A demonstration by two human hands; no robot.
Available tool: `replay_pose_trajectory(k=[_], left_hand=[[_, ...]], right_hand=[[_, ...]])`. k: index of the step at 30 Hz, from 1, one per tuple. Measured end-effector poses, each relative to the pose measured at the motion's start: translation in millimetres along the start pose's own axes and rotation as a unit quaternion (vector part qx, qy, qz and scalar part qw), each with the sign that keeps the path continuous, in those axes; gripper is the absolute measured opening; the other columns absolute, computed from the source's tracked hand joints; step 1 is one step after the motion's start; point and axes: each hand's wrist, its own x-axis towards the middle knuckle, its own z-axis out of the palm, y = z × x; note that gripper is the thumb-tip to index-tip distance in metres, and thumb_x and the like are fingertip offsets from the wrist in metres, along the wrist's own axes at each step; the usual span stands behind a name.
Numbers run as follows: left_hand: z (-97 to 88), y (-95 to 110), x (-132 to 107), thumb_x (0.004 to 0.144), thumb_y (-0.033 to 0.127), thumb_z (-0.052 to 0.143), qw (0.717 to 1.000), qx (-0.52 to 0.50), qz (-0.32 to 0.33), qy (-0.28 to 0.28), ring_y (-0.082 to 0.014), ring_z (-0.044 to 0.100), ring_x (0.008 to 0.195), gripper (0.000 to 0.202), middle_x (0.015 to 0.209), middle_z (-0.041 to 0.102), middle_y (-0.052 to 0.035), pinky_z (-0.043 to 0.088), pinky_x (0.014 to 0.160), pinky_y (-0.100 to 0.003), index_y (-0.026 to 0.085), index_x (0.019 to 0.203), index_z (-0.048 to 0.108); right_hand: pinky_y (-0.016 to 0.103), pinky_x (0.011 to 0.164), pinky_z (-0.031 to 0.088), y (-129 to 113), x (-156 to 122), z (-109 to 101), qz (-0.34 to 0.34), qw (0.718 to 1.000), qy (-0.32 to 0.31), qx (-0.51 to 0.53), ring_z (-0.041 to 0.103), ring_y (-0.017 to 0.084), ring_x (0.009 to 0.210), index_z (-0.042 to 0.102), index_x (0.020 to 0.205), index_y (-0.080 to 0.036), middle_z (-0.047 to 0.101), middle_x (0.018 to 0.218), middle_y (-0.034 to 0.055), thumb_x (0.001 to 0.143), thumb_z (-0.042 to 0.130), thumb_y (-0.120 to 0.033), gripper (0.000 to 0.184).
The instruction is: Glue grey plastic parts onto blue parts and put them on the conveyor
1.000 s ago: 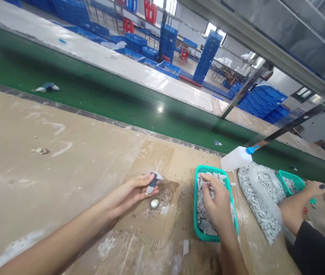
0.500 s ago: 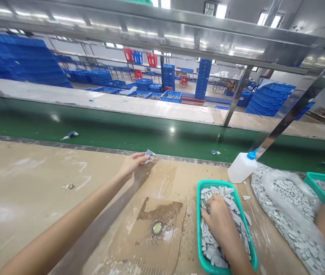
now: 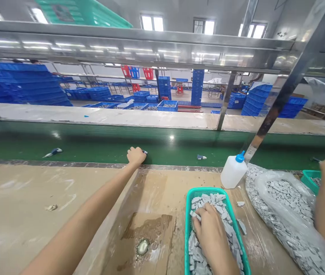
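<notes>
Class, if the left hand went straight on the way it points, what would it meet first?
The left hand would likely cross above the green belt and first meet the pale ledge on its far side, though depth is unclear.

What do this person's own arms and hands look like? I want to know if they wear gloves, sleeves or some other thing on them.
The left hand and the right hand are bare, without gloves. No sleeve shows on either forearm, and no ring, watch or band is visible.

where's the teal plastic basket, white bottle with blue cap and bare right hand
Teal plastic basket (image 3: 204,191), head view, far rim
White bottle with blue cap (image 3: 233,175), head view, its body
Bare right hand (image 3: 211,240), head view, back of the hand
</notes>
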Motion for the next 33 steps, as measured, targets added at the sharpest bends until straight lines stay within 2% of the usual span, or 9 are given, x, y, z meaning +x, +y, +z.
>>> replay_pose_trajectory(k=[5, 11, 13, 16, 19, 23, 27, 30, 33], left_hand=[[41.7, 59.0, -19.5, 0.094, 0.035, 0.062, 0.994, 0.038, 0.096, -0.046, -0.0296, 0.052, 0.125, 0.035, 0.131, 0.057, -0.0132, 0.04, 0.108, -0.053, 0.013, 0.122, 0.061], [111.1, 135.8, -67.1, 0.095, 0.04, 0.061, 0.971, -0.03, 0.206, -0.121, -0.029, 0.053, 0.127, 0.037, 0.132, 0.058, -0.0138, 0.042, 0.108, -0.053, 0.013, 0.122, 0.062], [122.3, 148.6, -78.2, 0.095, 0.037, 0.062, 0.967, -0.057, 0.209, -0.138, -0.0284, 0.054, 0.125, 0.034, 0.131, 0.059, -0.0133, 0.043, 0.108, -0.053, 0.013, 0.119, 0.063], [124.2, 152.1, -87.1, 0.097, 0.033, 0.06, 0.963, -0.101, 0.197, -0.154, -0.0258, 0.059, 0.117, 0.026, 0.122, 0.063, -0.0116, 0.047, 0.104, -0.05, 0.013, 0.114, 0.065], [112.6, 141.8, -91.8, 0.095, 0.03, 0.063, 0.954, -0.158, 0.19, -0.168, -0.0235, 0.062, 0.109, 0.021, 0.112, 0.067, -0.0095, 0.049, 0.1, -0.047, 0.014, 0.107, 0.066], [81.2, 111.0, -102.4, 0.081, 0.028, 0.076, 0.935, -0.252, 0.162, -0.19, -0.0222, 0.066, 0.096, 0.027, 0.097, 0.071, -0.0082, 0.052, 0.091, -0.039, 0.012, 0.101, 0.068], [31.8, 59.4, -125.5, 0.06, 0.039, 0.087, 0.907, -0.34, 0.118, -0.22, -0.0257, 0.068, 0.089, 0.047, 0.09, 0.074, -0.0091, 0.051, 0.083, -0.035, 0.013, 0.095, 0.069], [-7.1, 13.6, -148.4, 0.052, 0.048, 0.09, 0.881, -0.401, 0.074, -0.24, -0.0273, 0.069, 0.089, 0.052, 0.09, 0.075, -0.0102, 0.051, 0.082, -0.035, 0.014, 0.084, 0.067], [-34.2, -26.8, -172.3, 0.049, 0.047, 0.093, 0.855, -0.466, 0.013, -0.227, -0.0243, 0.069, 0.089, 0.052, 0.091, 0.075, -0.0083, 0.051, 0.083, -0.033, 0.016, 0.08, 0.064]], right_hand=[[0.029, 0.07, 0.049, -6.0, 2.0, -4.0, 0.013, 0.992, 0.1, 0.072, 0.068, 0.021, 0.08, 0.071, 0.093, -0.019, 0.07, 0.088, 0.0072, 0.099, 0.043, -0.016, 0.029], [0.029, 0.072, 0.052, -6.2, 1.1, -4.1, 0.019, 0.986, 0.131, 0.102, 0.068, 0.021, 0.083, 0.07, 0.099, -0.017, 0.07, 0.091, 0.0072, 0.092, 0.047, -0.008, 0.026], [0.029, 0.072, 0.052, -6.1, 0.8, -5.0, 0.025, 0.985, 0.131, 0.105, 0.067, 0.021, 0.082, 0.07, 0.096, -0.017, 0.069, 0.089, 0.0069, 0.091, 0.046, -0.008, 0.026], [0.029, 0.074, 0.053, -5.7, 0.7, -7.2, 0.031, 0.982, 0.14, 0.123, 0.067, 0.021, 0.083, 0.07, 0.096, -0.018, 0.068, 0.09, 0.0069, 0.09, 0.045, -0.008, 0.027], [0.03, 0.074, 0.053, -5.0, 0.7, -9.7, 0.032, 0.976, 0.148, 0.154, 0.066, 0.021, 0.083, 0.07, 0.096, -0.018, 0.068, 0.09, 0.0072, 0.089, 0.045, -0.009, 0.028], [0.03, 0.071, 0.054, -4.0, 2.5, -10.8, 0.025, 0.97, 0.15, 0.188, 0.066, 0.019, 0.079, 0.071, 0.096, -0.018, 0.069, 0.095, 0.0083, 0.088, 0.045, -0.011, 0.029], [0.032, 0.072, 0.056, -2.0, 5.9, -14.5, 0.016, 0.962, 0.151, 0.225, 0.068, 0.021, 0.078, 0.074, 0.097, -0.019, 0.072, 0.095, 0.0083, 0.09, 0.05, -0.02, 0.025], [0.033, 0.074, 0.06, -4.5, 0.5, -29.2, 0.008, 0.955, 0.148, 0.258, 0.072, 0.022, 0.085, 0.075, 0.104, -0.019, 0.075, 0.101, 0.0097, 0.093, 0.054, -0.031, 0.026], [0.031, 0.077, 0.062, -19.3, -18.0, -48.7, 0.011, 0.922, 0.183, 0.34, 0.073, 0.021, 0.09, 0.073, 0.113, -0.022, 0.076, 0.105, 0.0083, 0.089, 0.067, -0.037, 0.029]])
